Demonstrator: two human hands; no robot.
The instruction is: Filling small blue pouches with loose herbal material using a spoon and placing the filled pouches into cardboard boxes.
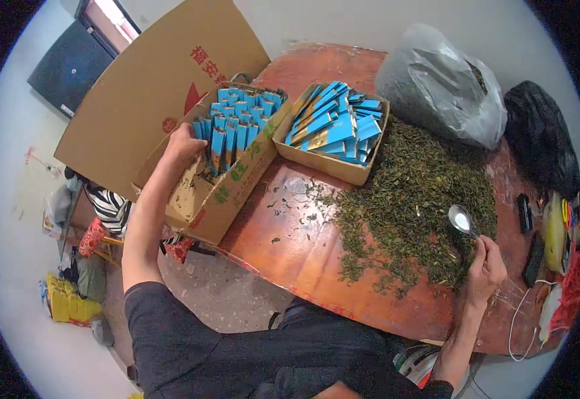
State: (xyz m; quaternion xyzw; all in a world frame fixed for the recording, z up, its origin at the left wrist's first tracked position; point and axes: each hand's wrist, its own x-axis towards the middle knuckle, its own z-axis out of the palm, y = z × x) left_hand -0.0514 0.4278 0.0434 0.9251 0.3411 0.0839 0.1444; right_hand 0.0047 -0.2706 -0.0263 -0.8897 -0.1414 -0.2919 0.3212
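My left hand (187, 143) reaches into a long cardboard box (242, 194), touching the near left end of the blue packets (230, 139) that stand upright in rows there. Its fingertips are hidden, so I cannot tell whether it grips a packet. A metal spoon (461, 219) is held by the handle in my right hand (488, 269), its bowl above the right part of a spread heap of dried tea leaves (409, 199). Between the long box and the heap sits a smaller cardboard box (319, 162), filled with flat blue and gold packets (337, 127) lying at angles.
A clear plastic bag (434, 85) stands behind the leaves, beside a black bag (541, 139). Along the right edge of the red wooden table (315, 269) lie a white cable (511, 329) and red netting (574, 294). A big upright cardboard panel (170, 65) rises behind the long box.
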